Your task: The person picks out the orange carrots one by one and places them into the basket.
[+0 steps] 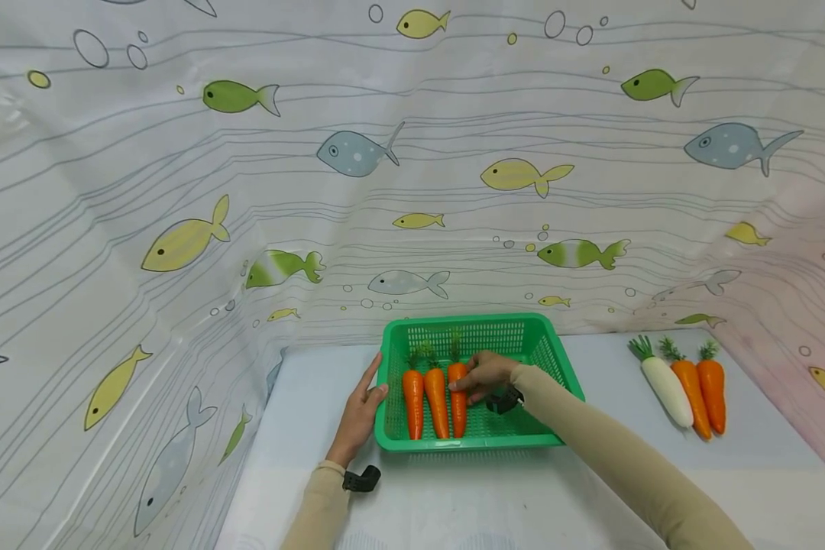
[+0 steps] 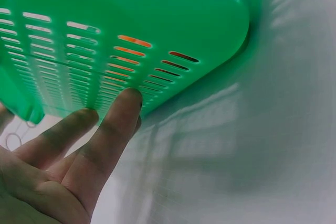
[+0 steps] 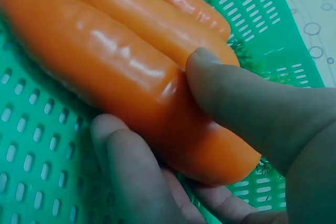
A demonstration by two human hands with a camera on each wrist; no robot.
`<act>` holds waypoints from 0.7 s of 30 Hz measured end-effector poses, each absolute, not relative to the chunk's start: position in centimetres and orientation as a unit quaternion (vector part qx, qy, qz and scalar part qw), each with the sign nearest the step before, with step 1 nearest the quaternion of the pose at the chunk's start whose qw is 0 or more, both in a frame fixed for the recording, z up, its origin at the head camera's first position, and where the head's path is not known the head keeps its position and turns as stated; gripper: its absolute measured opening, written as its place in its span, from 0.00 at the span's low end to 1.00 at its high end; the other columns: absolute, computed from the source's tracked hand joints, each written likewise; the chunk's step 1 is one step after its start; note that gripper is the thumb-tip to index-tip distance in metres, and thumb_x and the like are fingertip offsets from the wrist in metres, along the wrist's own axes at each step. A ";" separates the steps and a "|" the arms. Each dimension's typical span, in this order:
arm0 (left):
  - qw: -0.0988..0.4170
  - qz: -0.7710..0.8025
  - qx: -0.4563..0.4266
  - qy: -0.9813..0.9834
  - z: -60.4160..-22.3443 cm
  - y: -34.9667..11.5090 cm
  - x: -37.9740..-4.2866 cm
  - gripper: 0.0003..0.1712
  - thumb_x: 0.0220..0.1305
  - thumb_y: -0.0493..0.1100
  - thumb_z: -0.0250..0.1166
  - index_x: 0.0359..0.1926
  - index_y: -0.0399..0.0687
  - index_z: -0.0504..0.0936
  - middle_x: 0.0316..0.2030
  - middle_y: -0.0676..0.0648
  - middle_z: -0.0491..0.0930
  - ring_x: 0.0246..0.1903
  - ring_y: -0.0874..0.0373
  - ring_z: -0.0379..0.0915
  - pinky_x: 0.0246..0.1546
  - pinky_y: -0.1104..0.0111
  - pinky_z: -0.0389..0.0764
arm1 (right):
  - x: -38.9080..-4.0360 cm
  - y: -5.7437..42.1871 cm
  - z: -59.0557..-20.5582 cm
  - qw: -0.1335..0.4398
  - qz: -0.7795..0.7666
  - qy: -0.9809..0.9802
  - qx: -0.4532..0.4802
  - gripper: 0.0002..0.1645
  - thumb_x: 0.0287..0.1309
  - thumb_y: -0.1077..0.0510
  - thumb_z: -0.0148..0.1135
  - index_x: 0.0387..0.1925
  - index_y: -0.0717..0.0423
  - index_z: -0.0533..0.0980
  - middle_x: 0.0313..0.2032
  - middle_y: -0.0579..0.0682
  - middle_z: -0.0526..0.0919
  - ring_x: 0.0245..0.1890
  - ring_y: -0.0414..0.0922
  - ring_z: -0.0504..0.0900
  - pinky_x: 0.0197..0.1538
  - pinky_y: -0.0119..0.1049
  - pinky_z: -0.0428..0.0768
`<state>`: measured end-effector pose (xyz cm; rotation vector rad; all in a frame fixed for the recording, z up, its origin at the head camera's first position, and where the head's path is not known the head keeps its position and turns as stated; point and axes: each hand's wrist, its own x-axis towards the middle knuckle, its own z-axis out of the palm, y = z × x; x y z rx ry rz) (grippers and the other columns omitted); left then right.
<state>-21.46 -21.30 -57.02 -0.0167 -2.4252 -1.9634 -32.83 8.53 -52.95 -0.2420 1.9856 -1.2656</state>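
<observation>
Three orange carrots with green tops lie side by side in a green plastic basket point(image 1: 454, 444). My right hand point(image 1: 486, 373) grips the rightmost carrot point(image 1: 458, 412), thumb on one side and fingers on the other, as the right wrist view shows close up on that carrot point(image 3: 105, 56). Beside it are the middle carrot point(image 1: 437, 405) and the left carrot point(image 1: 413, 405). My left hand point(image 1: 360, 416) rests against the basket's left side with its fingers extended. In the left wrist view, the fingertips of that hand point(image 2: 79, 166) touch the slotted wall point(image 2: 157, 3).
On the white table point(image 1: 440, 504), right of the basket, lie a white radish point(image 1: 667, 389) with a green top and two more carrots, one next to it point(image 1: 691, 397) and one farther right point(image 1: 712, 393). A fish-patterned sheet point(image 1: 454, 99) rises behind and at both sides.
</observation>
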 end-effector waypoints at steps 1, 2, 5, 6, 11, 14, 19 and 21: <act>0.011 -0.627 -0.005 -0.779 -57.0 -21.3 -21.5 0.35 0.84 0.52 0.53 0.85 0.73 0.54 0.66 0.32 0.80 0.51 0.44 0.85 0.46 0.60 0.82 | -32.8 8.5 -53.0 0.377 -0.495 0.777 -0.095 0.30 0.63 0.56 0.77 0.55 0.68 0.72 0.43 0.61 0.88 0.39 0.56 0.92 0.43 0.41 0.89; 0.011 -0.626 -0.005 -0.780 -57.1 -21.3 -21.5 0.35 0.84 0.52 0.53 0.85 0.73 0.54 0.66 0.32 0.80 0.51 0.44 0.85 0.46 0.60 0.82 | -32.8 8.5 -53.0 0.376 -0.494 0.778 -0.096 0.29 0.62 0.55 0.77 0.55 0.67 0.72 0.43 0.61 0.88 0.39 0.55 0.92 0.42 0.41 0.89; 0.011 -0.625 -0.004 -0.781 -57.1 -21.3 -21.6 0.35 0.84 0.51 0.53 0.85 0.73 0.54 0.64 0.32 0.81 0.47 0.46 0.85 0.44 0.61 0.83 | -32.9 8.5 -53.0 0.372 -0.494 0.780 -0.093 0.30 0.61 0.55 0.79 0.55 0.67 0.74 0.43 0.61 0.88 0.37 0.53 0.92 0.42 0.41 0.89; 0.011 -0.625 -0.004 -0.780 -57.2 -21.3 -21.6 0.35 0.84 0.51 0.53 0.85 0.73 0.54 0.64 0.33 0.82 0.46 0.47 0.85 0.43 0.61 0.83 | -32.9 8.4 -53.1 0.370 -0.494 0.781 -0.092 0.31 0.61 0.55 0.79 0.55 0.67 0.74 0.43 0.61 0.88 0.36 0.53 0.92 0.42 0.41 0.89; 0.012 -0.625 -0.005 -0.781 -57.1 -21.3 -21.6 0.35 0.84 0.50 0.53 0.85 0.72 0.54 0.65 0.33 0.81 0.46 0.49 0.85 0.44 0.61 0.82 | -32.9 8.4 -53.2 0.365 -0.487 0.789 -0.088 0.33 0.59 0.54 0.80 0.57 0.67 0.74 0.44 0.61 0.88 0.33 0.50 0.91 0.39 0.40 0.89; 0.012 -0.624 -0.008 -0.781 -57.1 -21.3 -21.5 0.35 0.84 0.51 0.53 0.85 0.72 0.54 0.65 0.32 0.81 0.48 0.47 0.85 0.46 0.60 0.82 | -32.8 8.4 -53.1 0.361 -0.480 0.795 -0.088 0.33 0.59 0.54 0.80 0.58 0.67 0.74 0.44 0.61 0.88 0.32 0.49 0.91 0.39 0.40 0.89; 0.013 -0.621 -0.011 -0.784 -57.3 -21.3 -21.4 0.35 0.83 0.53 0.54 0.84 0.75 0.55 0.65 0.33 0.81 0.53 0.45 0.85 0.48 0.60 0.82 | -32.6 8.4 -53.0 0.353 -0.461 0.808 -0.098 0.36 0.60 0.52 0.80 0.60 0.67 0.73 0.43 0.60 0.88 0.29 0.49 0.90 0.36 0.39 0.89; 0.013 -0.619 -0.012 -0.785 -57.4 -21.4 -21.4 0.35 0.83 0.54 0.54 0.84 0.76 0.56 0.66 0.33 0.80 0.55 0.45 0.84 0.49 0.60 0.82 | -32.6 8.4 -52.9 0.352 -0.455 0.811 -0.102 0.38 0.60 0.51 0.79 0.62 0.67 0.72 0.41 0.59 0.89 0.29 0.49 0.90 0.35 0.39 0.88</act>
